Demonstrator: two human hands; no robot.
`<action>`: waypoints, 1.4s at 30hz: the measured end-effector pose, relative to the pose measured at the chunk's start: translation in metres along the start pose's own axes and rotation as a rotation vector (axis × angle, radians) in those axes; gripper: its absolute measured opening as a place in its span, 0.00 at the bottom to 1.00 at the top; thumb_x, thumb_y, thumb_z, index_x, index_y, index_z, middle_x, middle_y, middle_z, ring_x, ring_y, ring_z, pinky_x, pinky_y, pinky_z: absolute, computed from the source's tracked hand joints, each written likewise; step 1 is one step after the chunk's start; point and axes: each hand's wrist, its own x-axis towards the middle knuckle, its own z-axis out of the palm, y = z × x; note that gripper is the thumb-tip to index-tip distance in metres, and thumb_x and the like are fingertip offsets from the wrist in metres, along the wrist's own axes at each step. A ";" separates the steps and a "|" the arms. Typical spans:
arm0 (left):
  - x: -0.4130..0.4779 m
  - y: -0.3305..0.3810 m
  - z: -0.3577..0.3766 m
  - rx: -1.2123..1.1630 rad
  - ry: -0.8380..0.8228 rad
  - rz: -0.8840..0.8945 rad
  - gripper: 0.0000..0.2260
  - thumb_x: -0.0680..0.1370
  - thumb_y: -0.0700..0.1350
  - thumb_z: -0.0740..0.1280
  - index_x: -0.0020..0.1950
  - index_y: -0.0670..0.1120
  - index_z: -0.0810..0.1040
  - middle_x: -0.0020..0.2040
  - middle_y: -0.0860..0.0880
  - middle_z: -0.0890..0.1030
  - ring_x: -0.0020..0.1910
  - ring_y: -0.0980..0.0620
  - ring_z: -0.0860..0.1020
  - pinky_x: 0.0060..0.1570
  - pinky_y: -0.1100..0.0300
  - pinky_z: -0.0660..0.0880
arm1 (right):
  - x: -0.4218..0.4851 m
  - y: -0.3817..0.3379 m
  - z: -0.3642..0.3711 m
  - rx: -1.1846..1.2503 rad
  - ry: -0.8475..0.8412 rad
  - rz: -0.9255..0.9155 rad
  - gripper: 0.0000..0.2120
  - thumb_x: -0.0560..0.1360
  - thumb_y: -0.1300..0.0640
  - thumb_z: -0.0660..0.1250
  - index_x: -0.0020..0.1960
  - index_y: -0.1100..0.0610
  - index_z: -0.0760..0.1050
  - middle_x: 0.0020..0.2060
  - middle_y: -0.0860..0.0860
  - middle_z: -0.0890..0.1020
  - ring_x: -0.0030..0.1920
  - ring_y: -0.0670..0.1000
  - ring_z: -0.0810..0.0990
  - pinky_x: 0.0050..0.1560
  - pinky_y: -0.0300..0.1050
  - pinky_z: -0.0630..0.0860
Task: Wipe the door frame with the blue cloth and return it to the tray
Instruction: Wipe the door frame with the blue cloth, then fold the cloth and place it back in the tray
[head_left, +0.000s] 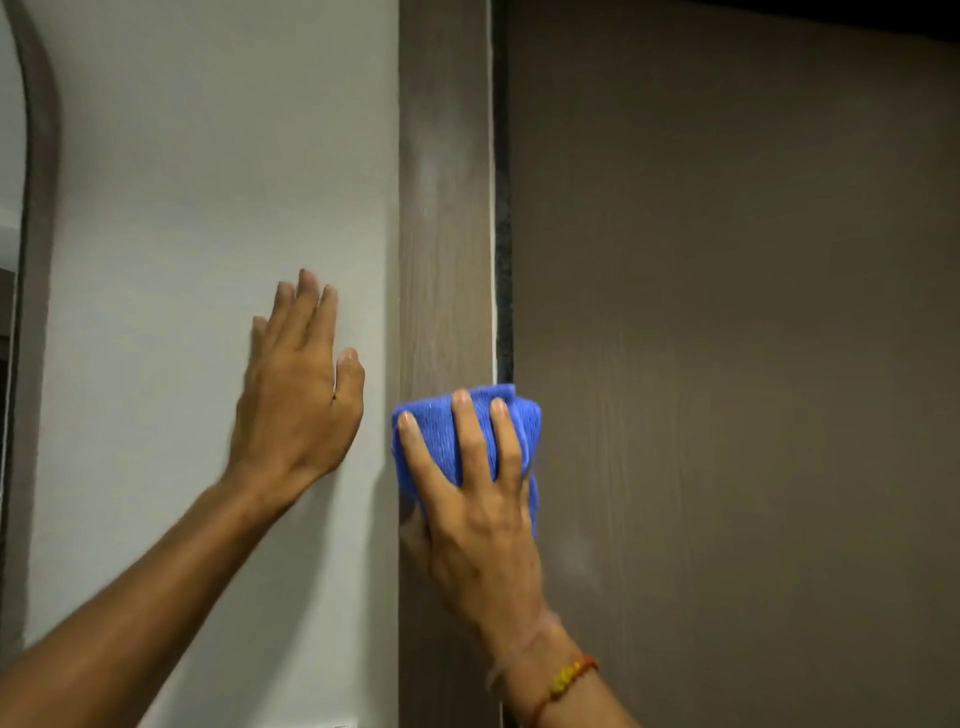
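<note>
A person's right hand (478, 488) presses a folded blue cloth (441, 431) flat against the brown wooden door frame (444, 234), fingers spread over it, while the open left hand (296, 395) braces on the white wall (208, 182), apparently for balance.

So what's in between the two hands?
Just a bare strip of white wall and the door frame edge, between the left hand and the right hand pressing the blue cloth, in the head view.
</note>
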 end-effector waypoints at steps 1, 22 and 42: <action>-0.010 0.016 -0.005 -0.113 0.014 -0.061 0.23 0.78 0.46 0.55 0.73 0.41 0.60 0.76 0.43 0.60 0.75 0.47 0.56 0.73 0.53 0.52 | -0.009 0.004 -0.005 0.082 -0.009 0.030 0.32 0.63 0.58 0.68 0.68 0.50 0.70 0.67 0.61 0.72 0.68 0.67 0.66 0.54 0.66 0.77; -0.233 0.297 0.054 -1.195 -1.295 -0.467 0.06 0.74 0.40 0.68 0.48 0.39 0.80 0.32 0.46 0.84 0.28 0.53 0.81 0.27 0.63 0.78 | -0.227 0.156 -0.253 0.183 -0.277 0.804 0.48 0.65 0.37 0.65 0.75 0.47 0.40 0.73 0.42 0.49 0.74 0.43 0.49 0.73 0.41 0.54; -0.609 0.666 0.145 -0.998 -2.277 -0.600 0.07 0.77 0.37 0.63 0.48 0.43 0.80 0.39 0.43 0.86 0.41 0.41 0.84 0.45 0.45 0.81 | -0.611 0.297 -0.533 0.549 0.613 2.213 0.18 0.70 0.59 0.72 0.59 0.51 0.74 0.53 0.53 0.84 0.50 0.55 0.84 0.43 0.51 0.83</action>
